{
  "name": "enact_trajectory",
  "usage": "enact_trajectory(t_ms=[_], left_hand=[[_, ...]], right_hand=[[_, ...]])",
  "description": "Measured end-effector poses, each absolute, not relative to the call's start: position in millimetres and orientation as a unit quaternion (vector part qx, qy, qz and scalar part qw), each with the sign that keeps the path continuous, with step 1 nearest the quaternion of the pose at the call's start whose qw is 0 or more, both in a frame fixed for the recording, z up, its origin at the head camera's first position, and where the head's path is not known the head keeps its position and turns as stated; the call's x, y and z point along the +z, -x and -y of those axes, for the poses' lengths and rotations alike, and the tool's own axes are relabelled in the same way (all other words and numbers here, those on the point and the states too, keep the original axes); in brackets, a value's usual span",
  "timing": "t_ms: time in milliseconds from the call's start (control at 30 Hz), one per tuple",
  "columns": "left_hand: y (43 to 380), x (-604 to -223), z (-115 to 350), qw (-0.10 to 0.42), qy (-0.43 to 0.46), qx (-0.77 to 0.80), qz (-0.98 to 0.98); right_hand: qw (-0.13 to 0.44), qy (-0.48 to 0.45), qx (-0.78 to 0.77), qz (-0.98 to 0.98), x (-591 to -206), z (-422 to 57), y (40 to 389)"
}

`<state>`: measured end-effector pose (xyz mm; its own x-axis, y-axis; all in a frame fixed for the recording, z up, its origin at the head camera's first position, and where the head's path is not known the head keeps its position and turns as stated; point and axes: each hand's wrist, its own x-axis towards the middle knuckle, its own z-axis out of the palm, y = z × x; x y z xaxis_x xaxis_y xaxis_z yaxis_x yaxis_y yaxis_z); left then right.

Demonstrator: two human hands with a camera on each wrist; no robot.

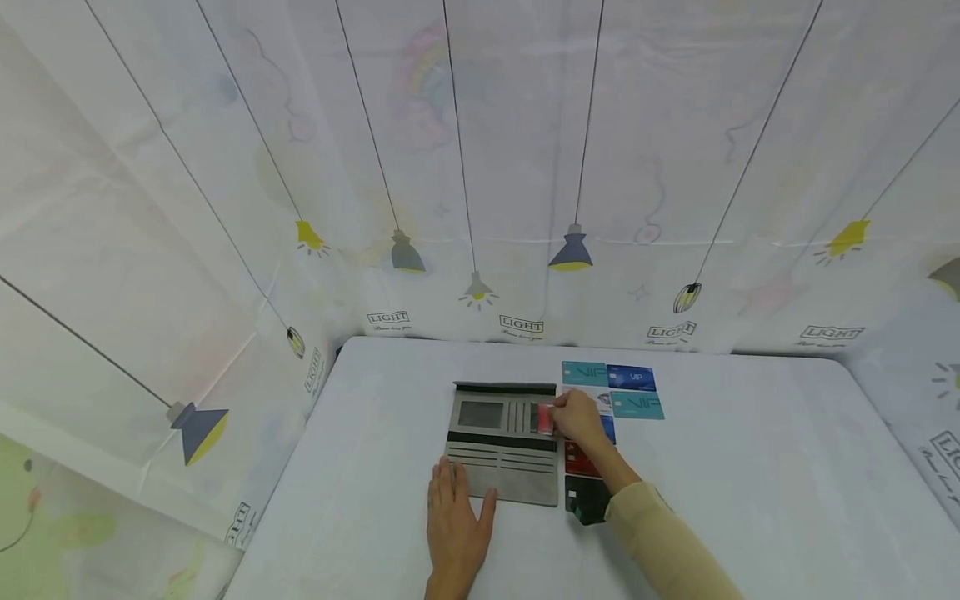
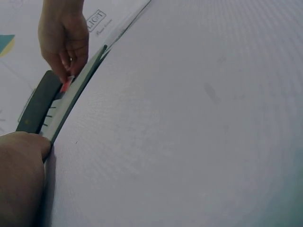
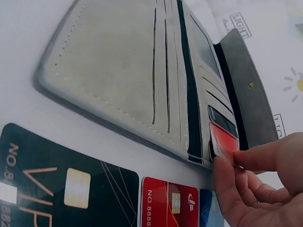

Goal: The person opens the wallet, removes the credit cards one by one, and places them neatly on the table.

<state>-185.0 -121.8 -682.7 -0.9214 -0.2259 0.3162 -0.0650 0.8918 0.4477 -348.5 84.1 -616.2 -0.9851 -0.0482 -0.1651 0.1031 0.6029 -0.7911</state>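
A grey wallet lies unfolded on the white table, its card slots facing up. My right hand pinches a red card between thumb and fingers at the wallet's upper right. Part of that card sits in a slot, beside a dark card tucked into the neighbouring slot. My left hand rests with straight fingers on the wallet's lower left corner. In the left wrist view, the left thumb touches the wallet's edge.
Right of the wallet lie a dark VIP card, a red card and a blue card. Farther back are teal VIP cards and a blue VIP card. A lamp-patterned sheet hangs behind the table.
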Motion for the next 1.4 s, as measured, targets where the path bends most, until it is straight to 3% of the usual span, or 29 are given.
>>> enact_trajectory(t_ms=[567,1400], left_hand=[[186,-685,122,0.184,-0.076,-0.219,0.955],[185,-683,123,0.183,-0.074,-0.218,0.956]], right_hand=[[0.064,-0.014,-0.428,-0.901,-614,-83,344],[0.087,-0.075,-0.419,-0.901,-605,-120,340]])
